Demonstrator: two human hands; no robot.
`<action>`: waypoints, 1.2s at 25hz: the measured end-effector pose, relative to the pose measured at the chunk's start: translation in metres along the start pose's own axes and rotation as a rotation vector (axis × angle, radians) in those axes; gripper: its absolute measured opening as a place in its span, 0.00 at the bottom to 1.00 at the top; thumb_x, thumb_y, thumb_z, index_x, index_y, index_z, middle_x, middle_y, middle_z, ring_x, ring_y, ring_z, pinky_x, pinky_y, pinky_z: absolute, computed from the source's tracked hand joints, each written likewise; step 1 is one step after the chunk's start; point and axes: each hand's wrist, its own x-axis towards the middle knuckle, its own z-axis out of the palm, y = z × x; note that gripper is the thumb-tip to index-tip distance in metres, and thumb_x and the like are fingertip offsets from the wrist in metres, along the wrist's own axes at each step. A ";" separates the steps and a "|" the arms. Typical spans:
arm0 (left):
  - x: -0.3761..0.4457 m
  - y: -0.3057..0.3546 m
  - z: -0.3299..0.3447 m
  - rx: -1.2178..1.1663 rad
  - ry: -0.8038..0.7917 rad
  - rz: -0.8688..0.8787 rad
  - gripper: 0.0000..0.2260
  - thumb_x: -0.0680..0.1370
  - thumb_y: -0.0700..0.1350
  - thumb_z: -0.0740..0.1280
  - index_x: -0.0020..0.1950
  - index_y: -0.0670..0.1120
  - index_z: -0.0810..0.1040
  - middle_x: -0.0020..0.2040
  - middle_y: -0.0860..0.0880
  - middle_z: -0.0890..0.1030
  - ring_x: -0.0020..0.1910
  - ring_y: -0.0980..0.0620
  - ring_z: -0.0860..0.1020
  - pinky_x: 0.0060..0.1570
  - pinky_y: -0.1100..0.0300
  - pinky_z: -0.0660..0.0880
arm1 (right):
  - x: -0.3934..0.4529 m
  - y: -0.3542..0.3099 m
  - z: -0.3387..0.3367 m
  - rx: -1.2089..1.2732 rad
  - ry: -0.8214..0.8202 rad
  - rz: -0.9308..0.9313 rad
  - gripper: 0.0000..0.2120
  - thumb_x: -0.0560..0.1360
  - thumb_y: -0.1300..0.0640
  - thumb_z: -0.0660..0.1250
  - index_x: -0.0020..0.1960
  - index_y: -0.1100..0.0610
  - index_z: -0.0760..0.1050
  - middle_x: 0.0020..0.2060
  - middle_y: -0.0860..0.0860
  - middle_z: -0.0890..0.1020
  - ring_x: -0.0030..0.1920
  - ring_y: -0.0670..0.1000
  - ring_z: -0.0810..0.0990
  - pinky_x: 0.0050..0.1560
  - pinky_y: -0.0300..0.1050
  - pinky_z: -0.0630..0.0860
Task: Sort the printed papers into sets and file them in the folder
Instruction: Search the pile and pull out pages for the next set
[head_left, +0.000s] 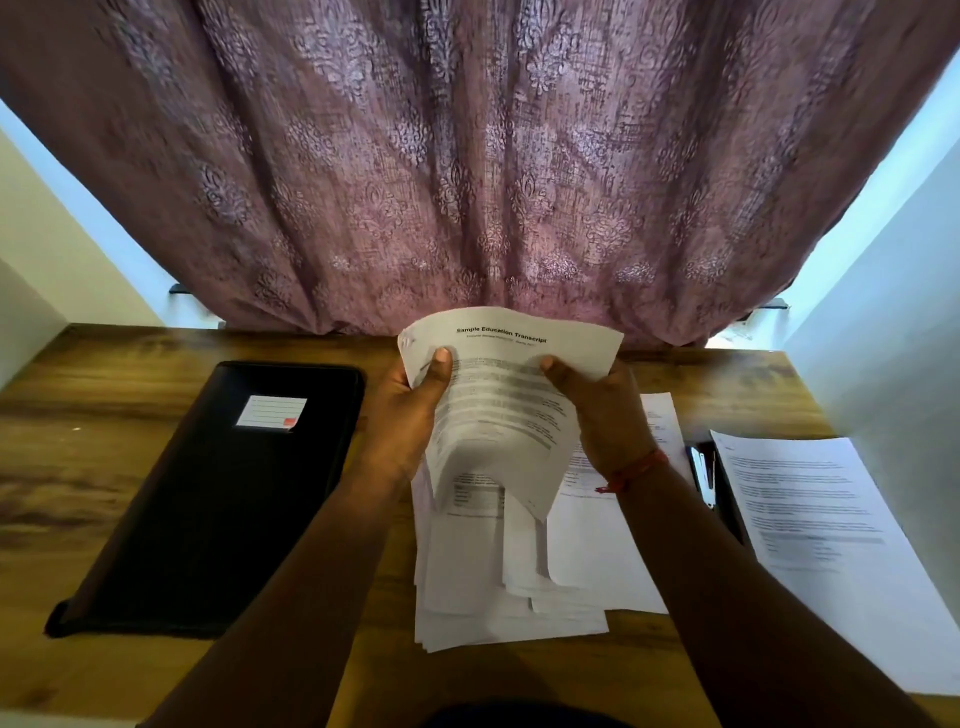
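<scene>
Both forearms reach up from the bottom edge, and between them a loose heap of white printed sheets (511, 597) lies fanned on the brown wooden worktop (78, 452). Lifted above that heap is a curved bundle of white papers headed "Sample Education Transcript" (506, 395); the left hand (410, 410) grips its left edge with the thumb on top, and the right hand (605, 410) holds the right edge the same way. I would say sorting is the step in hand, with filing not begun: the black leather-look folder with a white label (223, 493) lies closed to the left. Two more sets lie to the right, one white sheet with red marks (608, 545) and a white printed letter page (815, 519), a black stapler (705, 478) between them. Next, the bundle probably needs placing with matching pages, which calls for reading the heading.
</scene>
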 end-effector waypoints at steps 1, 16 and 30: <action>0.000 0.002 0.003 -0.020 0.007 0.017 0.10 0.75 0.53 0.69 0.52 0.49 0.84 0.52 0.44 0.85 0.52 0.43 0.84 0.55 0.41 0.79 | -0.002 -0.003 0.002 0.031 0.029 -0.024 0.07 0.74 0.61 0.71 0.50 0.52 0.82 0.49 0.52 0.86 0.51 0.54 0.85 0.55 0.53 0.81; -0.006 -0.020 0.003 0.089 -0.003 -0.052 0.07 0.82 0.54 0.60 0.50 0.61 0.78 0.47 0.60 0.85 0.49 0.59 0.83 0.51 0.58 0.80 | -0.014 0.035 0.014 -0.102 0.220 0.011 0.04 0.76 0.53 0.71 0.46 0.44 0.79 0.40 0.40 0.84 0.45 0.41 0.84 0.43 0.36 0.80; 0.032 0.000 -0.019 -0.032 -0.125 -0.376 0.13 0.81 0.49 0.64 0.62 0.45 0.79 0.58 0.44 0.84 0.56 0.43 0.83 0.56 0.45 0.78 | 0.028 -0.001 -0.023 -0.446 -0.220 0.090 0.11 0.76 0.51 0.71 0.57 0.51 0.81 0.50 0.46 0.86 0.52 0.47 0.84 0.58 0.53 0.79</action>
